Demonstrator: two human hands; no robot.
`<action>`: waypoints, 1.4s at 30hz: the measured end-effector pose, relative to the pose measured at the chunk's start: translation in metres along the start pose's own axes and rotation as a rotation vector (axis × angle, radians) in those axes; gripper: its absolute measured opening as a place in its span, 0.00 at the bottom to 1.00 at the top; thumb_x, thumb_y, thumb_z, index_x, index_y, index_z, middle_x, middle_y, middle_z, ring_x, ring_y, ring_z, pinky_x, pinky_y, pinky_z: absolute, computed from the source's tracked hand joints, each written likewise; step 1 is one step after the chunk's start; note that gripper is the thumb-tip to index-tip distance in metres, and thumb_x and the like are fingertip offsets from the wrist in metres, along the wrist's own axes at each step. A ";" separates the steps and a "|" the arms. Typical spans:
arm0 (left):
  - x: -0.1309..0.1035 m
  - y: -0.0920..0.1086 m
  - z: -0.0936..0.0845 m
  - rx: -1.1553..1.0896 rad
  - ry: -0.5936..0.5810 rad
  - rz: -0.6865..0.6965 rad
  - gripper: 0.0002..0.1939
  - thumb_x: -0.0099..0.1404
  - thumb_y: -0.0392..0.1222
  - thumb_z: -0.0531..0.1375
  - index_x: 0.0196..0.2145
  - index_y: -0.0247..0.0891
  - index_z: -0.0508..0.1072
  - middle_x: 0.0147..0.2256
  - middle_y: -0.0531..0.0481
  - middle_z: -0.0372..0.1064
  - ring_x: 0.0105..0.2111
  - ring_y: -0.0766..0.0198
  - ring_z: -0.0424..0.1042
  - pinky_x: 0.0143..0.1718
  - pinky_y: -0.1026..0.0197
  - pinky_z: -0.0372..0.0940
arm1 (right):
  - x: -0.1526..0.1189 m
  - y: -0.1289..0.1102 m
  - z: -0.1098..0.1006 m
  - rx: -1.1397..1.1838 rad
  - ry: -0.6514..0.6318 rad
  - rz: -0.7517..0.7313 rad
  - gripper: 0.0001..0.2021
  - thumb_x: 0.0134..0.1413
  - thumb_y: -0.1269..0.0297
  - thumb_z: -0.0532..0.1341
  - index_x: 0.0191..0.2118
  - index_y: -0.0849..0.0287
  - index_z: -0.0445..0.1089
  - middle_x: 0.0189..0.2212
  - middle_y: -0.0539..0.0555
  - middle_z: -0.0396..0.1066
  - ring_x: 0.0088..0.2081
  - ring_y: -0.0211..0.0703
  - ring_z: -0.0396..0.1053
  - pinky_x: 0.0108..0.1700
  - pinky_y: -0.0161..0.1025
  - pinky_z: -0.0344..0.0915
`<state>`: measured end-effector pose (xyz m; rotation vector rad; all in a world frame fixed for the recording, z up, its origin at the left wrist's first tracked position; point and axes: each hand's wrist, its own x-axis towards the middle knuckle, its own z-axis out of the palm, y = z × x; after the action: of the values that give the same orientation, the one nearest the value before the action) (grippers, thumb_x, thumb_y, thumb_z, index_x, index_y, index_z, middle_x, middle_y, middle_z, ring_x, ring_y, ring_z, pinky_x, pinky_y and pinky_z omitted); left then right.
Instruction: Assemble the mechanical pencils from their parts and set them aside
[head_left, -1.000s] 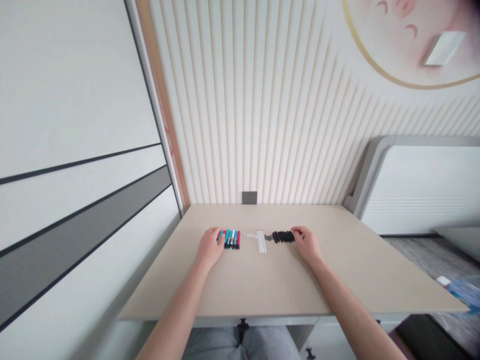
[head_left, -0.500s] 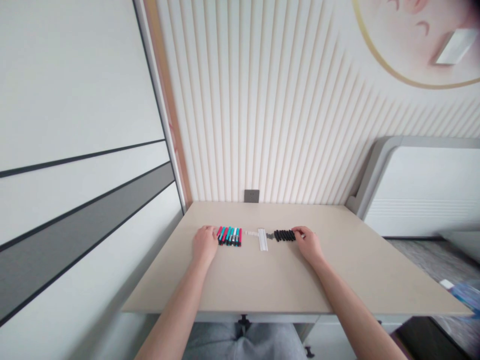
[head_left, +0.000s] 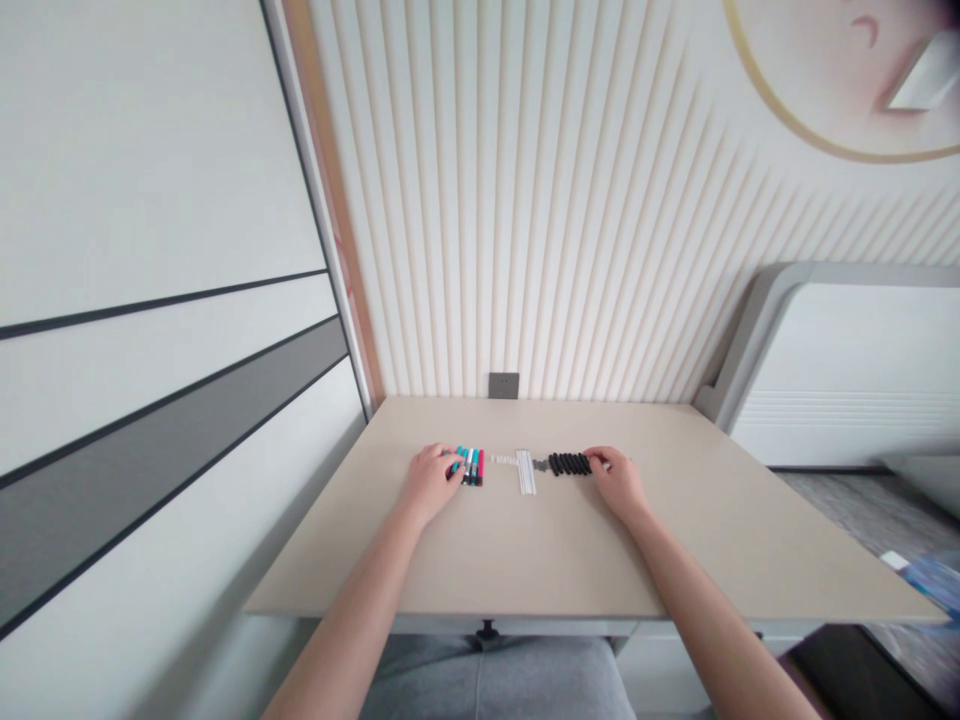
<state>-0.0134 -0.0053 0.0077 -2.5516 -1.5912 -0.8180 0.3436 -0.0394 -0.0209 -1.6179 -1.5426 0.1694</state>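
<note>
Left hand [head_left: 432, 483] over coloured tubes [head_left: 474, 467], right hand [head_left: 619, 483] at black pieces [head_left: 570, 464]

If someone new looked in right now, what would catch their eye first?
Probably the bright teal and red pens, partly under the left hand on the beige table. Next, the row of black cylindrical pieces beside the right hand, then the white sticks between the two groups.

the person wears blue-grey trousers [head_left: 525, 685] (creased near the lap), forearms [head_left: 358, 605] bare.
</note>
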 end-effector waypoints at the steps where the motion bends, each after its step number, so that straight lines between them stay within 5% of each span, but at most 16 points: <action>1: -0.001 0.001 0.001 -0.010 -0.011 0.035 0.08 0.63 0.42 0.59 0.38 0.45 0.77 0.43 0.48 0.71 0.47 0.56 0.67 0.50 0.54 0.59 | 0.000 0.000 0.000 -0.005 -0.003 -0.003 0.15 0.52 0.64 0.51 0.35 0.57 0.75 0.36 0.55 0.76 0.32 0.45 0.70 0.38 0.40 0.64; 24: 0.001 0.019 0.005 0.112 -0.022 0.028 0.08 0.63 0.43 0.58 0.34 0.41 0.77 0.40 0.45 0.70 0.44 0.54 0.67 0.48 0.52 0.60 | -0.004 -0.004 0.008 -0.020 -0.054 -0.074 0.13 0.53 0.66 0.52 0.36 0.58 0.74 0.35 0.55 0.75 0.36 0.45 0.70 0.42 0.41 0.65; 34: 0.002 0.025 0.001 0.117 -0.023 0.012 0.06 0.61 0.40 0.59 0.31 0.41 0.77 0.40 0.44 0.71 0.44 0.53 0.67 0.48 0.52 0.60 | -0.007 -0.065 0.027 -0.227 -0.186 -0.369 0.12 0.59 0.68 0.55 0.41 0.54 0.75 0.40 0.56 0.72 0.44 0.47 0.66 0.48 0.43 0.58; 42: -0.004 0.026 0.002 0.151 -0.002 0.044 0.06 0.61 0.38 0.59 0.32 0.39 0.76 0.41 0.44 0.70 0.45 0.52 0.65 0.49 0.50 0.58 | 0.007 -0.094 0.065 -0.279 -0.248 -0.323 0.08 0.58 0.62 0.59 0.38 0.54 0.76 0.42 0.56 0.71 0.47 0.49 0.64 0.48 0.44 0.55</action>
<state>0.0082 -0.0210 0.0105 -2.4738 -1.5281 -0.6638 0.2342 -0.0159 0.0039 -1.5730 -2.0714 -0.0254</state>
